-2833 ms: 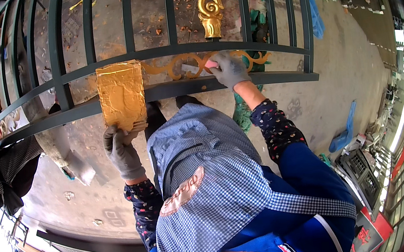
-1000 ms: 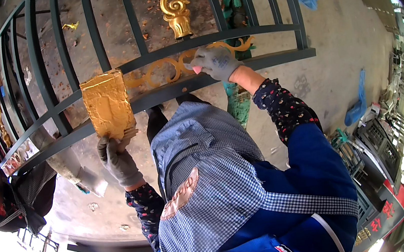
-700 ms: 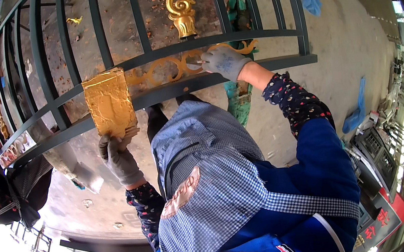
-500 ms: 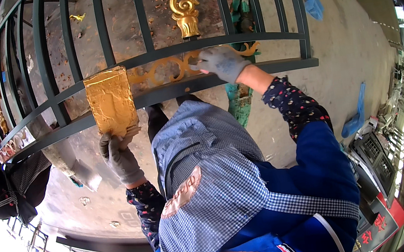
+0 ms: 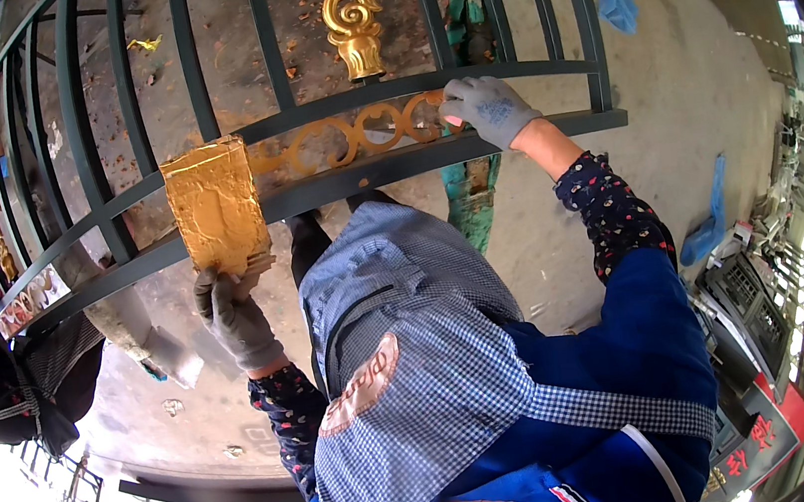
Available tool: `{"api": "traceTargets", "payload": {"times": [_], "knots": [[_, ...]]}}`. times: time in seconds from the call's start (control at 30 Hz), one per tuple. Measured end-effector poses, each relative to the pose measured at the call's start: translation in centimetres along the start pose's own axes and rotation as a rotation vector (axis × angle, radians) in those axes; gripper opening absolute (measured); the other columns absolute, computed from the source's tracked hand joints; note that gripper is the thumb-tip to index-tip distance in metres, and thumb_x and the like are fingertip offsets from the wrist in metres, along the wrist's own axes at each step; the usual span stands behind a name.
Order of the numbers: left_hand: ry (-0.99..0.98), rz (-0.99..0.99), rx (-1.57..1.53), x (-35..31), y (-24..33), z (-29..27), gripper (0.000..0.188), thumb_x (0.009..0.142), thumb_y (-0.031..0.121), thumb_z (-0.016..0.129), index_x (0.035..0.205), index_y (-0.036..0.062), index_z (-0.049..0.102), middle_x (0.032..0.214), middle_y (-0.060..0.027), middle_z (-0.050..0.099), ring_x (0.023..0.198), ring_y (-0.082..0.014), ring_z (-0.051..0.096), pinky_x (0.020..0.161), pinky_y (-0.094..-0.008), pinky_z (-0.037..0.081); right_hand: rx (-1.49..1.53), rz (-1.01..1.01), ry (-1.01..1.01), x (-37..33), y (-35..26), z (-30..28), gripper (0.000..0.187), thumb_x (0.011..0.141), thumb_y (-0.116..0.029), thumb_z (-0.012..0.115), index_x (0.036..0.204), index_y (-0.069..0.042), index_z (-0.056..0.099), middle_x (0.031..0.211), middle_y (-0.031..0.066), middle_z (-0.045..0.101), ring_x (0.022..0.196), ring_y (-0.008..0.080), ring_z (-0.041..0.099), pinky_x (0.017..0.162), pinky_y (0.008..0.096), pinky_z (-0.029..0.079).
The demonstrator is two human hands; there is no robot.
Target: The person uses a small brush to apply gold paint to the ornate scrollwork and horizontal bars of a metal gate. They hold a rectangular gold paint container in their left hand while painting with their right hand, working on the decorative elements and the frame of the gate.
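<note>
In a grey glove, my left hand (image 5: 238,321) is closed on the lower end of a flat board (image 5: 214,206) smeared with thick gold paint. The board is held up against the near rails of a dark metal railing (image 5: 353,175). My right hand (image 5: 490,112), also gloved, is closed in a pinch at the upper rail. From its fingers a small brownish tip points left, which looks like a paintbrush (image 5: 429,98); the rest is hidden by the hand. Between the two curved rails runs a dull gold scrollwork strip (image 5: 337,144), left of my right hand.
Upright dark bars rise beyond the rails, with a shiny gold ornament (image 5: 357,21) among them. A green paint-stained support (image 5: 472,197) stands under the railing. Blue plastic (image 5: 709,218) lies on the concrete floor at right, near metal parts (image 5: 745,304). A black bag (image 5: 50,369) hangs at left.
My right hand has moved right along the scrollwork, uncovering more of its rings. My left hand and the board have barely shifted. The railing appears slightly farther left in view.
</note>
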State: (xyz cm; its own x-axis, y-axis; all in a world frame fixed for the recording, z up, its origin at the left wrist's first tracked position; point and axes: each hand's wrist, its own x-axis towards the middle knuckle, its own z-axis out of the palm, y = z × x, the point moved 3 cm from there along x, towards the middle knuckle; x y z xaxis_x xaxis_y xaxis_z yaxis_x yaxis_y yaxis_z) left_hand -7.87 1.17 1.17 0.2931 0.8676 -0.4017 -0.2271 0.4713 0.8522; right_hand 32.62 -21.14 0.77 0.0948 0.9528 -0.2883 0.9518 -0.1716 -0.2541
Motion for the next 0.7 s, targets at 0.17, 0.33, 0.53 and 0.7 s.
{"api": "traceTargets", "payload": {"times": [0.17,0.33,0.53,0.7], "knots": [[0.022,0.014,0.031,-0.2,0.7,1.6,0.02,0.09,0.003,0.06,0.108,0.0045,0.065,0.108,-0.007,0.063,0.094,-0.0159,0.06,0.095,-0.032,0.048,0.07,-0.001,0.026,0.7,-1.7,4.1,0.017,0.087,-0.02,0.061,0.103,-0.015,0.065,0.108,0.0053,0.059,0.099,0.0257,0.061,0.084,0.0393,0.049],[0.005,0.017,0.043,0.0,1.1,2.1,0.02,0.089,0.002,0.06,0.108,0.0049,0.065,0.106,-0.0068,0.064,0.093,-0.0162,0.06,0.094,-0.032,0.048,-0.098,-0.167,-0.038,0.2,-1.3,3.7,0.02,0.084,-0.009,0.06,0.103,-0.015,0.063,0.119,0.0046,0.056,0.108,0.0237,0.057,0.09,0.0377,0.048],[0.019,0.028,0.039,-0.2,0.8,2.0,0.02,0.09,0.002,0.059,0.109,0.0053,0.065,0.109,-0.0072,0.063,0.099,-0.0175,0.059,0.095,-0.0331,0.048,-0.029,0.032,0.022,-1.5,1.3,1.5,0.023,0.079,-0.005,0.061,0.1,-0.012,0.066,0.113,0.0037,0.059,0.105,0.0238,0.059,0.086,0.038,0.05],[0.002,0.037,0.028,-0.1,0.8,1.9,0.02,0.09,0.002,0.059,0.108,0.0051,0.065,0.107,-0.0068,0.063,0.095,-0.0157,0.06,0.092,-0.0317,0.049,0.038,0.123,0.05,-3.1,1.1,3.3,0.023,0.079,-0.002,0.06,0.099,-0.013,0.066,0.109,0.0036,0.06,0.101,0.0245,0.061,0.081,0.0385,0.052]]}}
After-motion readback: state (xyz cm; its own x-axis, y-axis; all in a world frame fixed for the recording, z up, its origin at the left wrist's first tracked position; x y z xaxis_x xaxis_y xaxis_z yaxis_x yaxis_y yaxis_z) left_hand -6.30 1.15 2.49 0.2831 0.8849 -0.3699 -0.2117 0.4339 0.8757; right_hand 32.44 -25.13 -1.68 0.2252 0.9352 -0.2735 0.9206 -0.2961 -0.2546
